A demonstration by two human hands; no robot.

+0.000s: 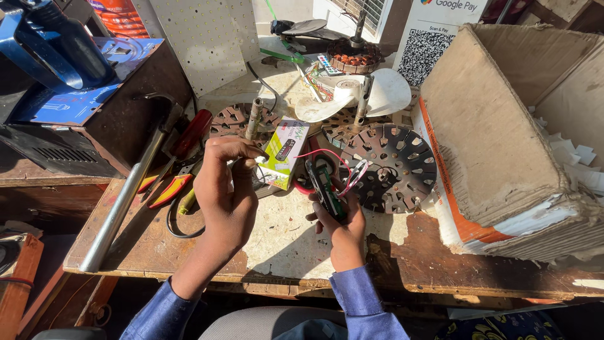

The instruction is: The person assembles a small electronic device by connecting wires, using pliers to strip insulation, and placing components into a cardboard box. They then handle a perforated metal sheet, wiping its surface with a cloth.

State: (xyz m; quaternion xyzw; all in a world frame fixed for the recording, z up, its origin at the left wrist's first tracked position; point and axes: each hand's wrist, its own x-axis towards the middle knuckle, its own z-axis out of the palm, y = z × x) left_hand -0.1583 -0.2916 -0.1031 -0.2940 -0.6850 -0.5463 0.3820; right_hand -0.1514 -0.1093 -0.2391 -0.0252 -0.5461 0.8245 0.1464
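The right hand (340, 223) pinches a small green circuit board (327, 189) upright between thumb and fingers, with thin red and white wires (349, 170) looping off its top. The left hand (226, 189) is raised beside it, fingertips drawn together near a small white and green box (284, 153); whether they grip anything cannot be told.

To the right, a large cardboard box (497, 138) lies tilted on its side on the bench, open towards the far right, with white paper pieces (576, 157) showing inside.

Just past the board lies a dark perforated metal disc (396, 167), with a similar disc (236, 119) behind the left hand and a metal shaft (253, 117) standing on it. Further back sit a white fan blade (371, 94) and a copper-wound motor stator (353, 56). To the left lie red-handled pliers (170, 189), a red-handled screwdriver (192, 133) and a long metal-handled hammer (129, 189) lying slantwise near the bench's left edge.

The worn wooden bench (283, 245) has bare surface under and between the hands, reaching its near edge. The cardboard box hems in the right side, the tools the left.
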